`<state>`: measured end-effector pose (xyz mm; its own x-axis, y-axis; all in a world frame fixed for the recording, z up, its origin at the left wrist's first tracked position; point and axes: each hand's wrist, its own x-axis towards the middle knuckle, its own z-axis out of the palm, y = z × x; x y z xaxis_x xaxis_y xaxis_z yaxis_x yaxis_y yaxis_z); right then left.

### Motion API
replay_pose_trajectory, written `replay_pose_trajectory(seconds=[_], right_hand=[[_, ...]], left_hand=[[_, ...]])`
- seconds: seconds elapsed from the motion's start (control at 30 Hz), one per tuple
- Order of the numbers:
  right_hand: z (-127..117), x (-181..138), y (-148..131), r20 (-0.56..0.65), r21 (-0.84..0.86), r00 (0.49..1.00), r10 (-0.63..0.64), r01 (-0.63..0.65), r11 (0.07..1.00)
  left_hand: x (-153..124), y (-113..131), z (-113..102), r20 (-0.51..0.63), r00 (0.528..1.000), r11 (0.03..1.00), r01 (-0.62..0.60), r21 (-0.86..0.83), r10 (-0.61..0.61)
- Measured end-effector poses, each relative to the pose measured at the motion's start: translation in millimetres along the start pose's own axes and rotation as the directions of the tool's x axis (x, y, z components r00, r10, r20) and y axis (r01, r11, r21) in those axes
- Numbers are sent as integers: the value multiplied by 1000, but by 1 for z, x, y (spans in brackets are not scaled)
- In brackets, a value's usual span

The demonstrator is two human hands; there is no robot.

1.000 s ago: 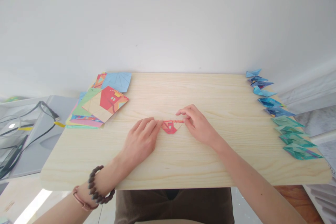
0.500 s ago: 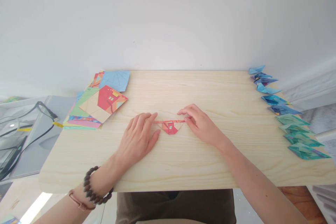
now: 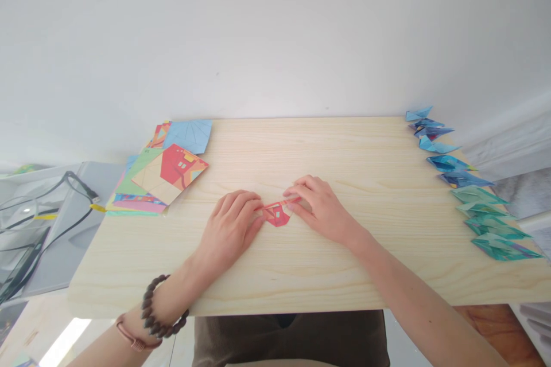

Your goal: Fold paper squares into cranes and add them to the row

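A small folded piece of origami paper [image 3: 276, 216], red and cream with an orange strip along its top edge, lies between my hands near the middle of the table. Its left end is pinched between the thumb and fingers of my left hand [image 3: 232, 226]. The thumb and forefinger of my right hand [image 3: 321, 206] close on the right end, covering that tip. The paper's lower edge is angular, and its top edge slants slightly up to the right.
Printed paper sheets [image 3: 172, 175] are piled at the table's left end. Several folded blue paper shapes [image 3: 450, 163] and green ones [image 3: 501, 241] line the right edge. A grey-white bin with black cables [image 3: 75, 206] stands left of the wooden table [image 3: 275, 149]. Behind it rises a white wall.
My right hand has moved left onto the paper's right end, and my left hand has closed on the left end. The paper has tilted slightly, with more of its ends covered.
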<state>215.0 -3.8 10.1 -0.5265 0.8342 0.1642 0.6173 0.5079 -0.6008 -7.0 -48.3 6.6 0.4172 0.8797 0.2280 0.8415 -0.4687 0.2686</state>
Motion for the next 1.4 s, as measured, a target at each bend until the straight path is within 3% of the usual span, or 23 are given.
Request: replay_pose_trajectory(seconds=[0.2, 0.5, 0.7, 0.8, 1.0, 1.17, 1.23, 1.3, 1.4], right_hand=[[0, 1, 3, -6, 142, 1000, 26, -25, 990], [-10, 1, 10, -25, 448, 995, 92, -71, 891], [-5, 10, 19, -58, 558, 989, 133, -78, 826], [0, 28, 24, -59, 614, 988, 146, -79, 785], [2, 48, 26, 16, 516, 989, 148, -134, 846], [-1, 42, 24, 64, 495, 994, 89, -109, 862], [-1, 41, 23, -2, 473, 998, 68, -59, 879], [0, 40, 23, -143, 394, 990, 1, 56, 917], [0, 40, 26, -306, 191, 944, -125, 190, 963]], left_hand=[[5, 7, -3, 12, 999, 998, 30, -53, -30], [33, 11, -9, 135, 985, 929, 151, -339, -111], [54, 7, -11, 310, 933, 710, 342, -615, -181], [71, -3, -12, 311, 929, 609, 368, -703, -202], [75, -17, -7, 295, 915, 505, 400, -765, -276], [68, -22, -7, 320, 919, 501, 395, -770, -232], [67, -26, -8, 292, 930, 528, 367, -766, -223], [66, -31, -9, 180, 959, 628, 281, -726, -220], [64, -39, -9, -75, 988, 813, 66, -578, -133]])
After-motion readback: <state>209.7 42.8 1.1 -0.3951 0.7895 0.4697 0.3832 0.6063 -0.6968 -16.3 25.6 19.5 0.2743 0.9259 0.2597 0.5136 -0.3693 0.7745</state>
